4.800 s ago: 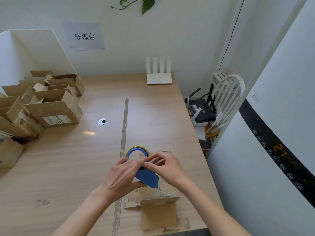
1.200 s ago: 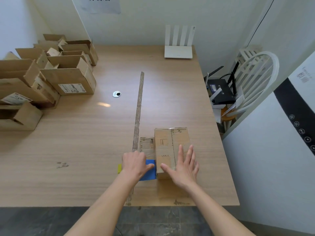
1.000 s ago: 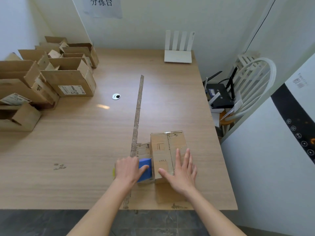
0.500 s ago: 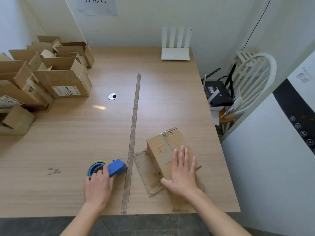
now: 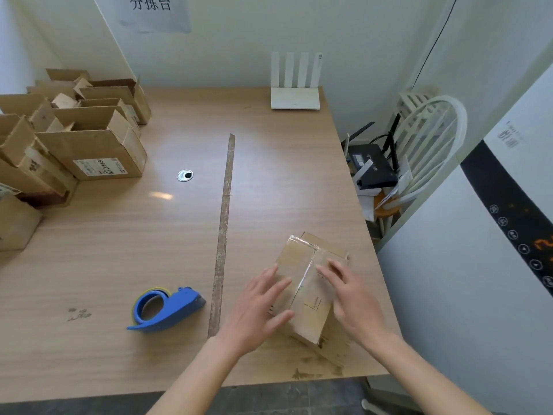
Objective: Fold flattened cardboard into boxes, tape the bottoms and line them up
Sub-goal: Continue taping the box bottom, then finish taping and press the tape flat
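A small cardboard box [image 5: 305, 283] lies bottom-up and turned at an angle near the table's front right edge, with clear tape along its centre seam. My left hand [image 5: 257, 307] rests on its left side with fingers spread and straight. My right hand [image 5: 350, 295] lies on its right side, fingers also straight. A blue tape dispenser [image 5: 164, 307] with a yellow-edged roll sits alone on the table to the left of my hands. Several folded open-topped boxes [image 5: 89, 145] stand in a group at the far left.
A long brown strip [image 5: 224, 229] runs down the middle of the wooden table [image 5: 119, 250]. A white router [image 5: 295, 85] stands at the back edge, a small metal disc [image 5: 185, 175] left of the strip. A white chair [image 5: 428, 151] with devices stands right of the table.
My left hand has let go of the tape dispenser, left it on the table and moved right onto the box. The box has turned further and its side flap is no longer spread out.
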Motion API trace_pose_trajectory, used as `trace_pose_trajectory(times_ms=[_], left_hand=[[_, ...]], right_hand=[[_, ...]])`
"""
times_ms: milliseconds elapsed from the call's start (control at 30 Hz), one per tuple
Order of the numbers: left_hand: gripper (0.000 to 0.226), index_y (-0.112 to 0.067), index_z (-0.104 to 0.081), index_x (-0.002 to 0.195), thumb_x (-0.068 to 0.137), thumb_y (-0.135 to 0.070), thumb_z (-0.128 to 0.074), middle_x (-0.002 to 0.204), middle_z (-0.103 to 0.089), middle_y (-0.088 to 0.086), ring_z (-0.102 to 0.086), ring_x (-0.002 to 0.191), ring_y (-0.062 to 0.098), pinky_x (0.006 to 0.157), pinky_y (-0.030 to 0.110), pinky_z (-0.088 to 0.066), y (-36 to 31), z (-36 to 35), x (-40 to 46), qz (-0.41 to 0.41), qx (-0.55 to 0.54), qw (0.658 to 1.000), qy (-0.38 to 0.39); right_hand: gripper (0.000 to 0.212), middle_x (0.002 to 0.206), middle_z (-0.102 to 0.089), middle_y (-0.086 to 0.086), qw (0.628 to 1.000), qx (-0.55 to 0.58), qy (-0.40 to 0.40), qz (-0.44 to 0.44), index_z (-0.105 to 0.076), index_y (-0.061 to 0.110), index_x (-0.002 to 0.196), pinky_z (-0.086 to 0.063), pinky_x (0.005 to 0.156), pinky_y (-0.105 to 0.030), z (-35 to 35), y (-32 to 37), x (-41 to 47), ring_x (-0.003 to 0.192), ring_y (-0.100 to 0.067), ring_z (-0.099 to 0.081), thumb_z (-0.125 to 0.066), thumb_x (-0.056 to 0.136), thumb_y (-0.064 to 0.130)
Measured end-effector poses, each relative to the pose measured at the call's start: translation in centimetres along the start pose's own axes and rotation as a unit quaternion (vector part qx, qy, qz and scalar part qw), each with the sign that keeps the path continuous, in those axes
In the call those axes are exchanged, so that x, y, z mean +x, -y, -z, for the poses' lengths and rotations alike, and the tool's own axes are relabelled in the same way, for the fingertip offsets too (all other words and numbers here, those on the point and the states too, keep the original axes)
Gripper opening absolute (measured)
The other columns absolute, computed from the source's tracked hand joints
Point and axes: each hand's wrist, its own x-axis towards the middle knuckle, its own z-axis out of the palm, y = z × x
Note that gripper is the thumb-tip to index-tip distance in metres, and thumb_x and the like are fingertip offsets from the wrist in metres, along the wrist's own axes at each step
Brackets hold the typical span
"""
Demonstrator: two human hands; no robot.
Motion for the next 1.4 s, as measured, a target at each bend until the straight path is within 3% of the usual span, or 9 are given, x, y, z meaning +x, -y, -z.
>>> trace_pose_trajectory(times_ms=[133,200,367,600,700,900,1133,1267,1400], left_hand=[[0.069,-0.039,-0.043,0.145,0.086,-0.075,-0.039,0.168,-0.009,-0.003,-0.011,0.153,0.016,0.110,0.038,-0.042,-1.0,-1.8,0.7,0.027,0.009,1.000,-0.008],[0.068,-0.039,-0.050,0.140,0.083,-0.076,-0.041,0.163,-0.024,0.006,-0.035,0.143,0.024,0.092,0.037,-0.054,-1.6,-2.5,0.8,0.048,0.038,0.997,-0.040],[0.066,-0.044,-0.047,0.141,0.083,-0.076,-0.048,0.160,-0.029,0.013,-0.054,0.125,0.027,0.079,0.033,-0.057,-1.8,-3.0,0.1,0.108,0.062,0.989,-0.078],[0.074,-0.036,-0.045,0.143,0.080,-0.065,-0.068,0.155,-0.018,0.007,-0.060,0.106,0.021,0.073,0.029,-0.059,0.2,-3.2,-1.8,0.090,0.023,0.993,-0.072],[0.071,-0.036,-0.047,0.141,0.083,-0.077,-0.054,0.150,-0.028,0.004,-0.058,0.097,0.013,0.069,0.023,-0.055,0.5,-2.2,-1.5,0.077,0.049,0.993,-0.081],[0.076,-0.017,-0.054,0.138,0.086,-0.071,-0.045,0.114,-0.061,0.006,-0.062,0.094,0.022,0.079,0.039,-0.054,6.5,2.1,-5.1,0.164,0.126,0.951,-0.228],[0.091,-0.012,-0.051,0.139,0.071,-0.067,-0.076,0.100,-0.064,0.011,-0.064,0.089,0.033,0.073,0.044,-0.047,14.8,0.6,-10.5,0.348,0.199,0.912,-0.082],[0.067,-0.012,-0.058,0.135,0.080,-0.045,-0.078,0.087,-0.072,0.006,-0.068,0.085,0.031,0.091,0.047,-0.045,15.2,0.7,-9.8,0.319,0.188,0.926,-0.067],[0.037,-0.024,-0.054,0.124,0.093,-0.043,-0.063,0.092,-0.067,-0.005,-0.062,0.088,0.028,0.065,0.039,-0.048,14.8,2.8,-9.3,0.268,0.034,0.957,-0.106]], right_hand=[[0.071,0.166,0.031,0.009,0.988,0.073,0.081,-0.111,0.005,0.039,0.161,0.001,0.127,-0.042,-2.6,2.3,-1.0,0.154,-0.013,0.027,-0.032,0.104,0.061],[0.069,0.161,0.043,0.004,0.988,0.027,0.073,-0.133,0.017,0.047,0.157,0.012,0.124,-0.044,-3.5,3.0,-0.8,0.149,-0.018,0.039,-0.022,0.103,0.067],[0.056,0.159,0.045,0.007,0.987,0.058,0.104,-0.112,0.001,0.053,0.158,-0.006,0.125,-0.053,-3.4,4.3,1.6,0.146,-0.020,0.043,-0.025,0.109,0.050],[0.058,0.169,0.021,0.011,0.987,0.029,0.151,0.042,-0.010,0.044,0.162,-0.004,0.130,-0.045,-3.5,2.8,5.4,0.150,-0.016,0.033,-0.035,0.111,0.034],[0.058,0.169,0.018,0.011,0.990,0.006,0.138,0.040,-0.006,0.041,0.163,0.000,0.129,-0.041,-3.5,3.6,5.1,0.153,-0.013,0.025,-0.032,0.112,0.030],[0.049,0.167,-0.018,0.015,0.992,0.123,-0.027,0.001,-0.037,0.031,0.158,-0.011,0.128,-0.033,-2.6,4.6,2.0,0.155,-0.003,-0.009,-0.044,0.110,0.028],[0.051,0.162,-0.033,0.018,0.984,0.156,-0.084,0.003,-0.044,0.029,0.154,-0.031,0.123,-0.036,-3.2,5.2,0.0,0.151,-0.003,-0.027,-0.056,0.104,0.024],[0.052,0.161,-0.034,0.019,0.982,0.164,-0.096,0.004,-0.045,0.029,0.153,-0.031,0.122,-0.034,-3.2,5.8,0.1,0.150,-0.003,-0.029,-0.059,0.103,0.020],[0.052,0.156,-0.039,0.020,0.979,0.177,-0.098,0.024,-0.049,0.027,0.149,-0.030,0.116,-0.020,-2.5,7.4,0.7,0.144,0.004,-0.034,-0.062,0.100,0.013]])
